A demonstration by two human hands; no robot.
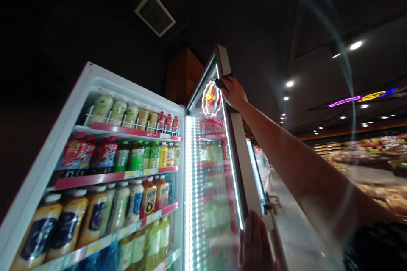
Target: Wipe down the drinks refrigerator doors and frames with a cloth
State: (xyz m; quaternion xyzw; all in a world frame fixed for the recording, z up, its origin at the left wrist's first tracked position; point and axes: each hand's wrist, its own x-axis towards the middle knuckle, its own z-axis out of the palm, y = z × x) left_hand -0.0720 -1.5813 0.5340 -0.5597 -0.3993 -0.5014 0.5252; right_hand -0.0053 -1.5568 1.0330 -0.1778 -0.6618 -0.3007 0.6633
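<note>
The glass door (210, 169) of an upright drinks cooler stands swung out, with a lit round sign (211, 98) near its top. My right hand (234, 92) is high on the door's outer edge, its fingers bent round the frame over a dark, soft-looking piece, apparently cloth (220, 84). Lower down, my left hand (257, 243) rests against the same door edge, fingers stretched upward; its palm side is hidden. Left of the door, the cooler's open cabinet (136, 82) shows shelves of bottled drinks (119, 205).
A brown box-like block (184, 72) is behind the cooler's top. Another lit cooler (258, 171) is beyond the door. Grey floor (297, 220) runs back at the right, beside blurred goods displays (359, 148). A vent (155, 12) is overhead.
</note>
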